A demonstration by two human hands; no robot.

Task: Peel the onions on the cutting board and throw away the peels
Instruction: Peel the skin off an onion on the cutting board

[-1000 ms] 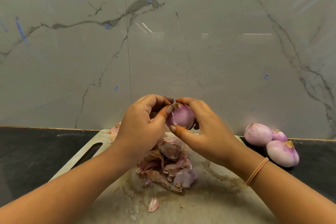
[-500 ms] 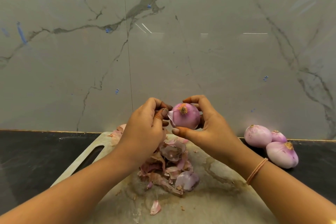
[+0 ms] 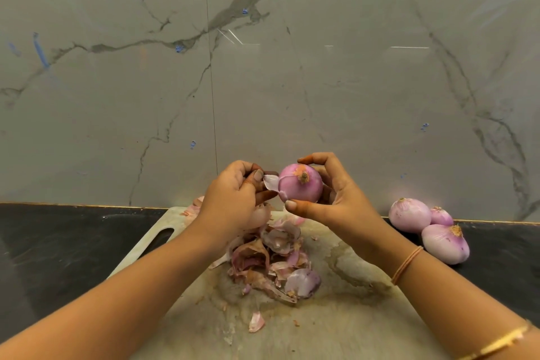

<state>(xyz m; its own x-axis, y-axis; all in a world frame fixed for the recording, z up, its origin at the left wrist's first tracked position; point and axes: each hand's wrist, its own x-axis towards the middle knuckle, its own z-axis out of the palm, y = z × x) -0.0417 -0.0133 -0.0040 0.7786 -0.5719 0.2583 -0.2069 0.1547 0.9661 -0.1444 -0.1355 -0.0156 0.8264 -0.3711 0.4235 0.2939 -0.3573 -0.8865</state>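
Note:
My right hand holds a pink onion above the cutting board, root end facing me, thumb under it and fingers curled over its top. My left hand pinches a pale strip of peel that still hangs from the onion's left side. A heap of loose peels lies on the board below both hands, with one small peel piece nearer me. Another onion is partly hidden behind my left hand.
Three peeled onions lie on the dark counter right of the board. A grey marble wall stands right behind the counter. The board has a handle slot at its left corner and wet stains.
My right hand has turned the onion so its root end faces me and lifted it slightly. My left hand has pulled a strip of peel away to the left.

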